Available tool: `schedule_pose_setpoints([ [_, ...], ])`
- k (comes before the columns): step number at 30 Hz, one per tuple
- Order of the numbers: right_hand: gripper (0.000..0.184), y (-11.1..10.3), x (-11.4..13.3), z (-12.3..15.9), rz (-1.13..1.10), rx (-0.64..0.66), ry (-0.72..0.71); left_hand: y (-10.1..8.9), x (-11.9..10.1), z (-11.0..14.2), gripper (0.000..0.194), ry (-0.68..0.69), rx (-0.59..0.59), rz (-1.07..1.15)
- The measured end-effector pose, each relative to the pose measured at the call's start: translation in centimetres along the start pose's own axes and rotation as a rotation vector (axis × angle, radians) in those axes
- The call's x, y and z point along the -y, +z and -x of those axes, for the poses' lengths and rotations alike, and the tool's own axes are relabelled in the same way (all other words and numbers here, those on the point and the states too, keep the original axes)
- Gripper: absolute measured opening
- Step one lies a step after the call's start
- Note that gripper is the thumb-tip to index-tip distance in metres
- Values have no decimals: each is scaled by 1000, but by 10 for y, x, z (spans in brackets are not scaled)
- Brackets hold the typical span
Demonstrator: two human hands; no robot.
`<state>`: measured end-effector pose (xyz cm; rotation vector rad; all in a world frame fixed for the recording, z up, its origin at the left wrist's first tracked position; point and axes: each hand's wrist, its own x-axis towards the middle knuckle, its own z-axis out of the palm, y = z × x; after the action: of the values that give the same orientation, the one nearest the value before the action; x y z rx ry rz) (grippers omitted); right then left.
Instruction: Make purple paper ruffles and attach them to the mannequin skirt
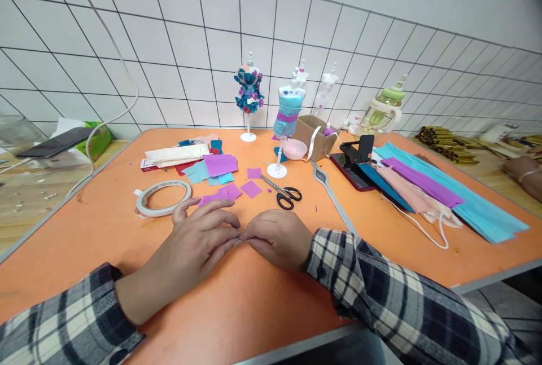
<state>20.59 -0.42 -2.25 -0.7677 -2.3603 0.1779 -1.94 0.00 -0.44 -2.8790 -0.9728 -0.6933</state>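
Observation:
My left hand [199,246] and my right hand [277,238] rest on the orange table [105,224], fingertips meeting at the middle. Both pinch something tiny between them that I cannot make out. My right hand is curled into a loose fist; my left fingers are drawn together. Just beyond lie purple paper squares [237,190], black-handled scissors [284,193] and a roll of tape [161,197] to the left.
Small dress-form stands [249,94] with paper decorations line the back near the tiled wall. A pink bowl [294,149], a cardboard box [315,135], a phone [353,170], coloured paper sheets [444,196] and a bottle [383,111] sit on the right. Another person's hand [523,173] shows far right.

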Motion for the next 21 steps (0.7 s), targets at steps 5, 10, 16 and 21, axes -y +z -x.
schedule_pose_setpoints([
  [5, 19, -18, -13, -2, -20, -33, 43, -3, 8, -1, 26, 10, 23, -4],
  [10, 25, -56, -45, -2, 377, 57, 569, -4, 13, -2, 26, -42, 1, 15],
  [16, 26, -62, -48, 0, 457, 245, 787, -4, 6, -1, 26, -46, -1, 29],
  [21, 30, -53, -48, -7, 454, 395, 817, -3, 0, -2, 26, -51, -53, 48],
])
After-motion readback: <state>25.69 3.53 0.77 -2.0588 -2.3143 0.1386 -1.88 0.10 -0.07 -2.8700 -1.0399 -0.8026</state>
